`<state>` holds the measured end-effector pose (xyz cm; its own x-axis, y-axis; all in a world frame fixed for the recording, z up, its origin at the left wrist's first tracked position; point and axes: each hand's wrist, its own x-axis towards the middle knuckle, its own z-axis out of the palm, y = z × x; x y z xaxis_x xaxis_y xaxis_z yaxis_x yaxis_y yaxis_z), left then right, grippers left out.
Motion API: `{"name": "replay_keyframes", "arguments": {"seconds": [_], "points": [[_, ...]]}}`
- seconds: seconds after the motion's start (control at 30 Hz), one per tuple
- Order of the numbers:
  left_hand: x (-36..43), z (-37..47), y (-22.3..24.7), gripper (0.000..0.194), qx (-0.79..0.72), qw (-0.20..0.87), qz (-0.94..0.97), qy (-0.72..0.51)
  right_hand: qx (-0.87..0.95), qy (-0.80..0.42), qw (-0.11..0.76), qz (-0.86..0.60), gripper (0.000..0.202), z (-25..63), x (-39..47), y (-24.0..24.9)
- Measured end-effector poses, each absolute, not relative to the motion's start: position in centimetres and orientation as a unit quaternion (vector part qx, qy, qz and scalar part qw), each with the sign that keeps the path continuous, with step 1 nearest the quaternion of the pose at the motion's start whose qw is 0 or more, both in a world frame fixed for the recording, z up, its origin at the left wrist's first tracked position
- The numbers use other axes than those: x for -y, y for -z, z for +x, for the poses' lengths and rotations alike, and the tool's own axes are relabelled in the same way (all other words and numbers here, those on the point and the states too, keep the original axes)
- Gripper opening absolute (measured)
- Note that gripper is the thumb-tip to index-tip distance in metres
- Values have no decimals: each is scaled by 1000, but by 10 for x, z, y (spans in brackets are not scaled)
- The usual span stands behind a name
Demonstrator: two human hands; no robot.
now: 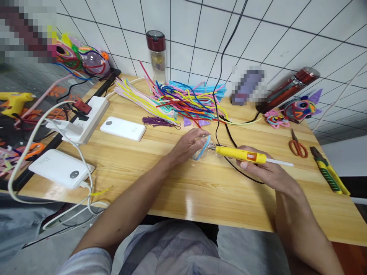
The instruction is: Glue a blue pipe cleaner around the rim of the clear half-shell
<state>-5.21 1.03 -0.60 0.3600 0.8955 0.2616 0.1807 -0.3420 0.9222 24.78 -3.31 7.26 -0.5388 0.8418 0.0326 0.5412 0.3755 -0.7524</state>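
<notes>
My right hand [259,168] is closed around a yellow hot glue gun [241,153], with a white glue stick [279,162] jutting from its rear. The gun's nozzle points left, at a small clear plastic piece [204,151]. Along that piece runs a light blue pipe cleaner [197,156]. My left hand [191,144] grips the clear piece from its left side, fingers bent over it. Whether nozzle and plastic touch, I cannot tell. Just beyond my hands lie purple pieces [197,121] and a dark purple tassel [160,121].
Coloured pipe cleaners [186,99] are heaped at the back by a glass bottle [157,57]. Scissors [298,145], pliers [327,172], a red flask [292,88] and a decorated figure [301,109] lie right. Power banks [123,128] and a power strip [88,120] are left. A black cable [220,76] hangs centrally.
</notes>
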Motion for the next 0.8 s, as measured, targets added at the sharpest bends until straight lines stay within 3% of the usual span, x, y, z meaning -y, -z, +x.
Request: {"name": "replay_keyframes", "arguments": {"seconds": [0.8], "points": [[-13, -54, -1, 37, -388, 415, 717, -403, 833, -298, 194, -423, 23, 233, 47, -78]]}}
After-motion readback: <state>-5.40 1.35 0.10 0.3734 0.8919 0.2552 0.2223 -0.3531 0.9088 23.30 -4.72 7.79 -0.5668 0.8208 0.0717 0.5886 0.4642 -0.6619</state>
